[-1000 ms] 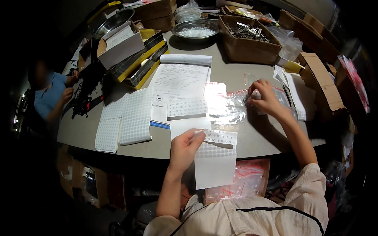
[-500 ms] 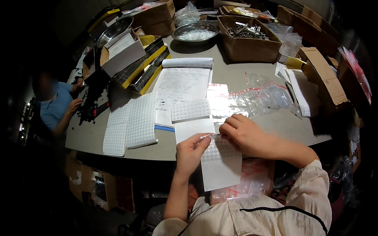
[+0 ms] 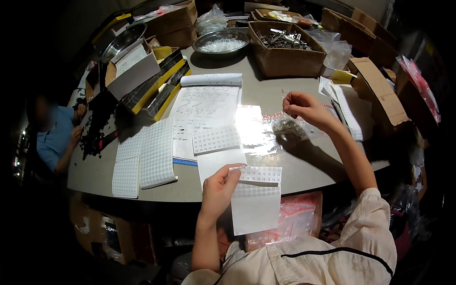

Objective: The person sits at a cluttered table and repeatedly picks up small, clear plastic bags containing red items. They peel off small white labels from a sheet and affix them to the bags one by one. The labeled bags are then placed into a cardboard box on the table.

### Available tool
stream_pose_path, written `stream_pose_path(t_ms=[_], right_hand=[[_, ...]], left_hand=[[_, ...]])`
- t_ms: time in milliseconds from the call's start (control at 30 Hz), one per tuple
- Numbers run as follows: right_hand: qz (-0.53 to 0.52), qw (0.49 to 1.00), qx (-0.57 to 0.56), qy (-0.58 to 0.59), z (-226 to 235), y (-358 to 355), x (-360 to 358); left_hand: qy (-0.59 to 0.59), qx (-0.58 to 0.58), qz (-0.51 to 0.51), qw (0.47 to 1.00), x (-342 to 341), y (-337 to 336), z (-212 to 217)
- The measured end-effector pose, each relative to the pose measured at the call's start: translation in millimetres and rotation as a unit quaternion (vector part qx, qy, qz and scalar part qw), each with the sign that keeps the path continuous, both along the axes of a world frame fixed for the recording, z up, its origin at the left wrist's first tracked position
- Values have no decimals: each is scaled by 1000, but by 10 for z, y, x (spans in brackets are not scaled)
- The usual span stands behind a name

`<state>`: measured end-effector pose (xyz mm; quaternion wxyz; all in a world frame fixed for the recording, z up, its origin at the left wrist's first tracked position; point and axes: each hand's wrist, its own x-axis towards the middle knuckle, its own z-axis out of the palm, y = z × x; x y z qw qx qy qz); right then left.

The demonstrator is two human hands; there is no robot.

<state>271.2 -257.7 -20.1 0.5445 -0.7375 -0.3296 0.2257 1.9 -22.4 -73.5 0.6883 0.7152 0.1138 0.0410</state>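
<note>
My left hand point(image 3: 217, 189) pinches the top edge of a white paper sheet of small round stickers point(image 3: 256, 199) at the near edge of the grey table point(image 3: 294, 175). My right hand point(image 3: 306, 108) pinches a small clear plastic bag point(image 3: 285, 124) above the table's middle. Brown cardboard boxes point(image 3: 287, 50) stand behind.

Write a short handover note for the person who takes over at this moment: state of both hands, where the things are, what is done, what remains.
Left hand: pinches the label sheet at its top edge, over the table's near rim.
Right hand: lifts a small clear bag by its top above the table.
Done: part of the held sheet looks already peeled.
Left: a row of stickers remains on it; more sticker sheets lie to the left, clear bags in the middle.
</note>
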Motion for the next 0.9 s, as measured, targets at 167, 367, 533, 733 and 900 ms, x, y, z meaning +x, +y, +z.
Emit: stream_pose_path(t_ms=[167, 367, 533, 733, 900], right_hand=[[105, 971, -196, -84, -15, 47, -112], [57, 914, -281, -287, -282, 88, -93], [12, 877, -385, -288, -5, -10, -85], [150, 945, -232, -178, 65, 108, -242], [132, 907, -202, -345, -179, 156, -250]], left_hand=[[2, -9, -51, 999, -4, 49, 70], [-31, -59, -47, 997, -6, 49, -23], [-29, 14, -13, 999, -5, 13, 0], [-6, 48, -9, 999, -6, 15, 21], [-29, 31, -11, 999, -1, 18, -25]])
